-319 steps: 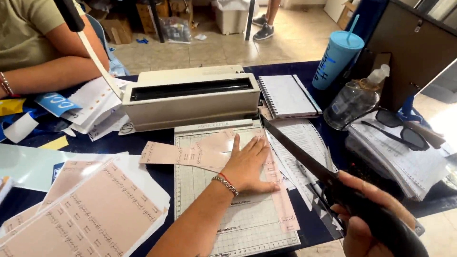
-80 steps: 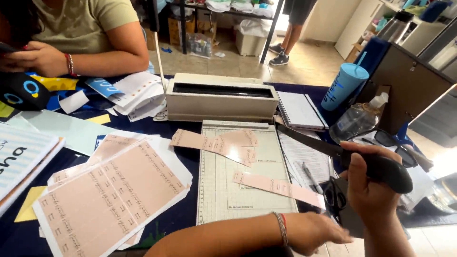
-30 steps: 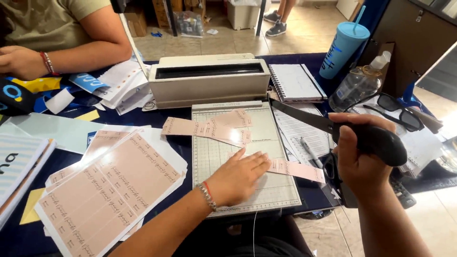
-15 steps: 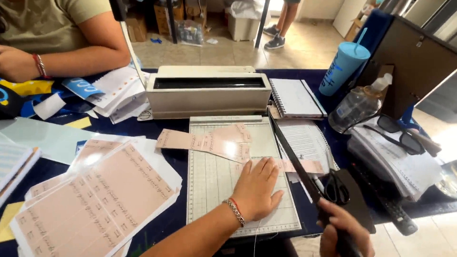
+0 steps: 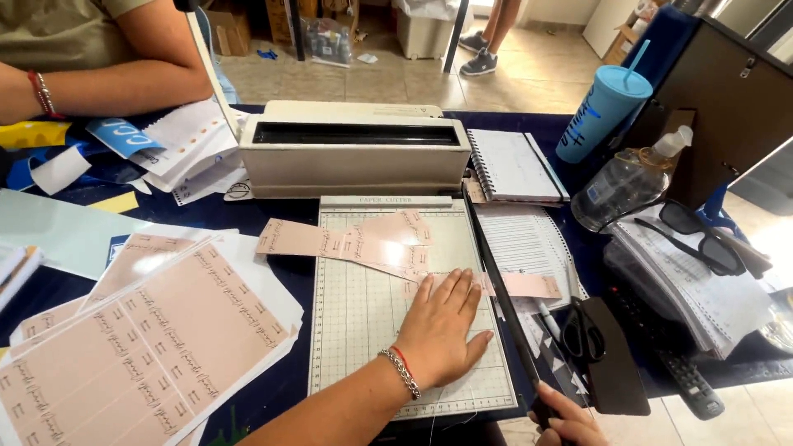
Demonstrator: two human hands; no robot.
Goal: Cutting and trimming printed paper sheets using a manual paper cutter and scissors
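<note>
Pressing flat with fingers spread, the left hand [image 5: 442, 330] pins the pink strip [image 5: 496, 285] just left of the cutter blade [image 5: 504, 306], whose handle the right hand [image 5: 570, 423] grips, so fingertips straying rightward risk a cut.

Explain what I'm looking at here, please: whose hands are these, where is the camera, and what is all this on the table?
The camera sits on a person's head and looks down at their own two bare hands. The left hand lies flat on a pink paper strip, pressing it onto a gridded paper cutter. The right hand, low at the picture's edge, has its grip on the handle of the cutter blade, which is down along the board's right edge. More pink strips lie higher on the board, and printed pink sheets are stacked to the left. Behind stands a beige binding machine. Scissors, a notebook and a blue cup lie to the right. The arm at top left belongs to another person.
</note>
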